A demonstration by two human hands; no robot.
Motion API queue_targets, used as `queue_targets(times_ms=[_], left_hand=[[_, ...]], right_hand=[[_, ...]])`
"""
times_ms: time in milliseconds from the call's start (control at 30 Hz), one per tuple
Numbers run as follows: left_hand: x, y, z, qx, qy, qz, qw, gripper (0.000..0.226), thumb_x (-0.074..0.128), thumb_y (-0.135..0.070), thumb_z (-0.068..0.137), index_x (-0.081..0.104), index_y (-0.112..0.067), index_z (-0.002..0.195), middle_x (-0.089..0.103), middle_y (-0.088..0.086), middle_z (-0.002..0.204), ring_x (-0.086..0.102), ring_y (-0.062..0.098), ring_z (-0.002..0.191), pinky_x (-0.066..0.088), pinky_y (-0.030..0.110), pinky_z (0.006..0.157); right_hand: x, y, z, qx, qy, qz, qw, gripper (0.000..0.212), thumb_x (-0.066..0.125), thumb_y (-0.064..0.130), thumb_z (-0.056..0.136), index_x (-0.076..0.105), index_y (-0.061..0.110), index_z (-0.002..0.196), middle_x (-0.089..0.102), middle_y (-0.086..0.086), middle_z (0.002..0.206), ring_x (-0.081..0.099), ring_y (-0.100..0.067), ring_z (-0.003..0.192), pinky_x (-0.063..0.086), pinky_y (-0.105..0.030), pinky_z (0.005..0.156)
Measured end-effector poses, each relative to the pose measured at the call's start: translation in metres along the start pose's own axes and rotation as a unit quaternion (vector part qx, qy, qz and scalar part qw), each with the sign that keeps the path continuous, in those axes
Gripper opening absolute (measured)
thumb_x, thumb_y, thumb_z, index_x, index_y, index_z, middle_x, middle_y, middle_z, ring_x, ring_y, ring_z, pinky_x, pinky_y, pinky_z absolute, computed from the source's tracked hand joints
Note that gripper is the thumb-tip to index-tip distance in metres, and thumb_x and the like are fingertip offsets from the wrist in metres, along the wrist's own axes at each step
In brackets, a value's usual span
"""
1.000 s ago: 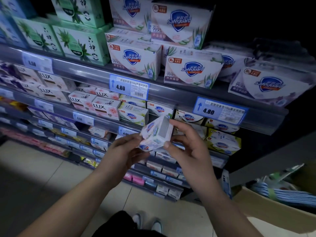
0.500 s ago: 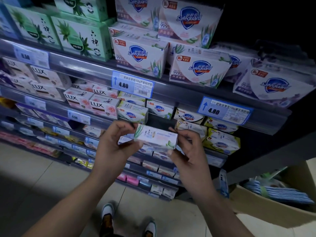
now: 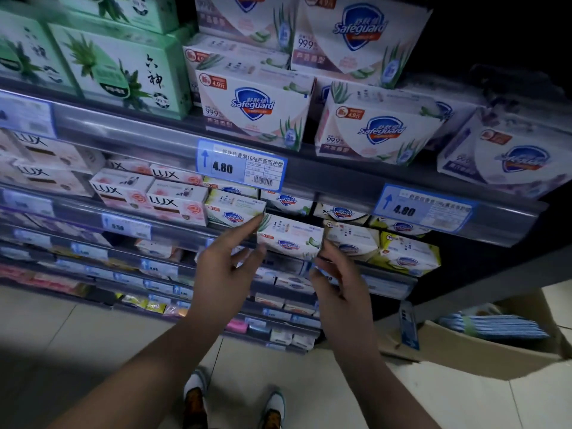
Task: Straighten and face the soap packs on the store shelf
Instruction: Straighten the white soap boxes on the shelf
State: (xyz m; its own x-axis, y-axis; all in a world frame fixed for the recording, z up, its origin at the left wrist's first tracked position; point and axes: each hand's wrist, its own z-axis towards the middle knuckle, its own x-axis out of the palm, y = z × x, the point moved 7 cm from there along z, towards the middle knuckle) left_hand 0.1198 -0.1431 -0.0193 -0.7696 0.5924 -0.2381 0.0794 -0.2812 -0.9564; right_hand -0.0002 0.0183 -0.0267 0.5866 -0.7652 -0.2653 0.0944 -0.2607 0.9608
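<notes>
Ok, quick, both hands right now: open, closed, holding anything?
Left hand: open, fingers spread, index tip at the left edge of the Safeguard soap pack, not gripping it.
Right hand: loosely open, holding nothing, just below that pack.

2 hands (image 3: 224, 274), 2 price tags (image 3: 243, 165), 1 cardboard box (image 3: 464, 351), 2 shoes (image 3: 195, 394).
</notes>
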Motion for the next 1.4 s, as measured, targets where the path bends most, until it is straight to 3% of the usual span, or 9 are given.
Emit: queue_targets(times_ms=[200, 467, 600, 700, 867, 967, 1100, 1300, 1400], left_hand=[[0.010, 0.012, 0.001, 0.001, 0.028, 0.026, 0.999, 0.066, 0.064, 0.003, 0.095, 0.048, -0.040, 0.143, 0.056, -0.024, 0.134, 0.053, -0.009, 0.125, 0.046, 0.009, 0.099], [0.014, 0.013, 0.004, -0.001, 0.011, 0.036, 0.999, 0.062, 0.065, 0.006, 0.093, 0.051, -0.026, 0.144, 0.056, -0.019, 0.134, 0.053, -0.009, 0.124, 0.048, 0.014, 0.102], [0.017, 0.008, 0.000, -0.001, 0.021, 0.055, 0.998, 0.052, 0.064, 0.007, 0.092, 0.058, -0.018, 0.138, 0.057, -0.003, 0.136, 0.054, 0.003, 0.128, 0.047, 0.021, 0.106], [0.023, 0.006, -0.003, 0.002, 0.039, 0.114, 0.993, 0.051, 0.067, 0.003, 0.090, 0.060, -0.017, 0.136, 0.053, 0.002, 0.134, 0.054, 0.010, 0.124, 0.049, 0.029, 0.104], [0.031, 0.010, -0.004, -0.001, 0.085, 0.170, 0.982, 0.067, 0.070, -0.003, 0.090, 0.047, -0.021, 0.150, 0.053, 0.003, 0.134, 0.050, 0.014, 0.123, 0.043, 0.024, 0.100], [0.033, 0.010, -0.002, 0.011, 0.089, 0.196, 0.976, 0.072, 0.073, -0.004, 0.088, 0.044, -0.018, 0.152, 0.054, 0.005, 0.134, 0.050, 0.017, 0.124, 0.037, 0.021, 0.099], [0.033, 0.008, -0.003, 0.039, 0.092, 0.223, 0.970, 0.074, 0.075, -0.001, 0.084, 0.045, -0.013, 0.151, 0.051, 0.012, 0.137, 0.052, 0.024, 0.127, 0.046, 0.035, 0.104], [0.027, 0.016, -0.010, 0.063, 0.091, 0.268, 0.957, 0.069, 0.079, 0.001, 0.079, 0.056, -0.009, 0.143, 0.054, 0.017, 0.135, 0.057, 0.031, 0.122, 0.053, 0.036, 0.096], [0.025, 0.021, -0.010, 0.062, 0.089, 0.271, 0.957, 0.068, 0.079, 0.001, 0.079, 0.058, -0.009, 0.142, 0.055, 0.017, 0.131, 0.059, 0.028, 0.117, 0.048, 0.028, 0.094]], right_hand=[[0.008, -0.012, 0.002, 0.035, -0.016, 0.002, 0.999, 0.056, 0.060, 0.012, 0.102, 0.044, 0.035, 0.150, 0.051, 0.014, 0.147, 0.045, 0.033, 0.111, 0.044, 0.004, 0.084], [0.012, -0.013, 0.002, 0.009, -0.018, 0.010, 1.000, 0.056, 0.060, 0.001, 0.099, 0.045, 0.020, 0.150, 0.050, 0.008, 0.147, 0.049, 0.001, 0.133, 0.045, -0.001, 0.090], [0.012, -0.013, 0.006, 0.007, -0.019, 0.013, 1.000, 0.050, 0.060, 0.003, 0.099, 0.050, 0.028, 0.140, 0.052, 0.015, 0.141, 0.046, 0.020, 0.126, 0.045, -0.002, 0.092], [0.017, -0.014, 0.007, 0.017, -0.006, -0.005, 1.000, 0.052, 0.059, 0.007, 0.100, 0.046, 0.042, 0.135, 0.048, 0.017, 0.139, 0.046, 0.016, 0.125, 0.050, -0.016, 0.096], [0.026, -0.021, 0.009, 0.035, 0.029, -0.044, 0.998, 0.054, 0.059, 0.011, 0.100, 0.045, 0.030, 0.148, 0.043, 0.010, 0.145, 0.050, -0.004, 0.130, 0.051, -0.034, 0.097], [0.029, -0.019, 0.008, 0.028, 0.038, -0.052, 0.998, 0.056, 0.060, 0.011, 0.099, 0.044, 0.028, 0.150, 0.044, 0.008, 0.147, 0.054, -0.001, 0.124, 0.048, -0.019, 0.092], [0.030, -0.013, 0.009, 0.004, 0.030, -0.075, 0.997, 0.052, 0.059, 0.007, 0.099, 0.049, 0.025, 0.146, 0.047, 0.007, 0.136, 0.057, 0.012, 0.105, 0.045, -0.002, 0.079], [0.039, -0.009, 0.014, 0.007, 0.055, -0.115, 0.992, 0.060, 0.060, 0.010, 0.097, 0.043, 0.028, 0.151, 0.058, 0.004, 0.118, 0.064, -0.009, 0.086, 0.048, -0.024, 0.073], [0.041, -0.014, 0.013, 0.030, 0.068, -0.116, 0.990, 0.062, 0.060, 0.011, 0.097, 0.039, 0.025, 0.154, 0.060, 0.012, 0.107, 0.063, -0.003, 0.085, 0.044, -0.015, 0.070]])
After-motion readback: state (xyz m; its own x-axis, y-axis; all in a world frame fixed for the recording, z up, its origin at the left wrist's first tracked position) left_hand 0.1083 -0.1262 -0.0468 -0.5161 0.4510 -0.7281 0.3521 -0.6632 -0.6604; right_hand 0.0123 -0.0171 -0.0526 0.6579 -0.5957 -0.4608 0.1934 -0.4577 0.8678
